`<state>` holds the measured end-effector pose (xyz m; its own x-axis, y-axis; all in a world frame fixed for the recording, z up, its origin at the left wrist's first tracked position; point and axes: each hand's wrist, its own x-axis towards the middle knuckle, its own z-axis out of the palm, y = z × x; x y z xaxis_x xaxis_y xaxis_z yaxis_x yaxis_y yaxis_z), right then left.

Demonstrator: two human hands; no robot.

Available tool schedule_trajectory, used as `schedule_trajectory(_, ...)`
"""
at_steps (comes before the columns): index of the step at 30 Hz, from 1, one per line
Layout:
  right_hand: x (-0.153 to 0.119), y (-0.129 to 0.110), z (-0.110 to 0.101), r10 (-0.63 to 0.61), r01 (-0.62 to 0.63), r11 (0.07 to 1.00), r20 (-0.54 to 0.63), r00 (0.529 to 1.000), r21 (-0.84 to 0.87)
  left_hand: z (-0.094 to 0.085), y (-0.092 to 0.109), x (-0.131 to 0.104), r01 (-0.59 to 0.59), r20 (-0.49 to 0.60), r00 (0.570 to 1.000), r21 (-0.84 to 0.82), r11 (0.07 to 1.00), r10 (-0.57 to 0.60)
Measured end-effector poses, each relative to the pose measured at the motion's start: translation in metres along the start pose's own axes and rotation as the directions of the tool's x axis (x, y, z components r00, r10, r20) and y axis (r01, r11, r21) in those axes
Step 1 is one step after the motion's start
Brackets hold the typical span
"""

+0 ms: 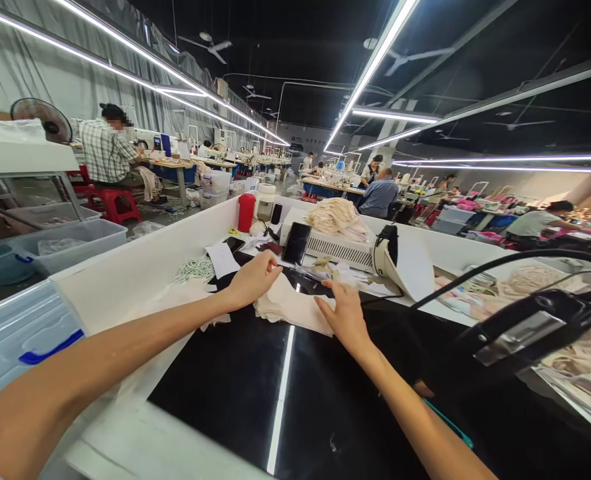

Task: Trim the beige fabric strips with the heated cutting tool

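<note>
On the glossy black tabletop [225,393] lies a stack of cream fabric pieces [290,307]. My left hand [255,277] is over the stack's upper left corner, fingers curled and pressed together; whatever is between the fingertips is hidden. At the stack's right end is my right hand [346,317], thumb and fingers apart, its thumb tip at the fabric's edge. More cream pieces [190,293] lie left of my left forearm. Just beyond the stack, a dark phone [296,243] leans upright against a white slotted box [340,250], with bunched cream fabric [338,217] on top.
White walls [150,257] border the table. Left of the phone are a red canister [246,212], a paper sheet [222,259] and tangled green cord [195,268]. A blurred black device [530,327] with a cable is at right, before fabric heaps. Co-workers sit at tables beyond.
</note>
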<state>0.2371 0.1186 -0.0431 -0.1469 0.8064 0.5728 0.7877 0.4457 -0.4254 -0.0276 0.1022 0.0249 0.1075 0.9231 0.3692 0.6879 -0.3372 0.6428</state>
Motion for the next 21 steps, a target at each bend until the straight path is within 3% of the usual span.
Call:
schedule_trajectory(4,-0.005,-0.016,0.005,-0.143,0.144,0.989,0.042,0.989,-0.017,0.002,0.024,0.007,-0.274,0.133,0.955,0.063,0.96,0.264)
schedule_trajectory(7,-0.01,-0.02,0.011,-0.208,0.211,0.977,0.081,0.975,-0.036,0.012,0.022,0.01,-0.383,0.276,0.898,0.112,0.917,0.342)
schedule_trajectory(9,-0.015,-0.016,0.016,-0.23,0.237,0.97,0.115,0.966,-0.05,0.02,0.01,0.009,-0.397,0.341,0.882,0.166,0.903,0.325)
schedule_trajectory(15,-0.027,-0.002,0.025,-0.246,0.266,0.962,0.224,0.943,-0.064,0.039,-0.033,-0.001,-0.33,0.426,0.885,0.289,0.899,0.188)
schedule_trajectory(21,-0.03,-0.014,0.017,-0.226,0.241,0.969,0.212,0.951,-0.049,0.034,-0.031,0.002,-0.337,0.417,0.886,0.275,0.901,0.204)
